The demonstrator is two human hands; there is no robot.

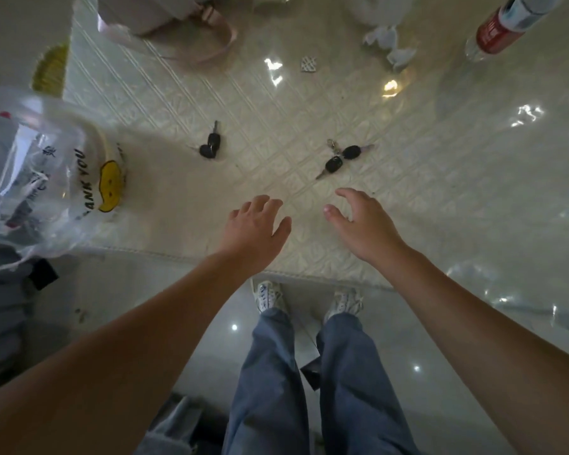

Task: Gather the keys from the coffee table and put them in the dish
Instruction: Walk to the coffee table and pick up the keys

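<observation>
Plastic bag (46, 178) at left — bottle (503, 26) and crumpled tissue (391, 44) far right.

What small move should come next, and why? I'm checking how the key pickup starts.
Probably reach the right hand forward and down onto the right keys. Both hands hover open and empty over the table, and that bunch lies just beyond the right fingers. The left keys lie farther from the left hand. No dish is in view.
</observation>
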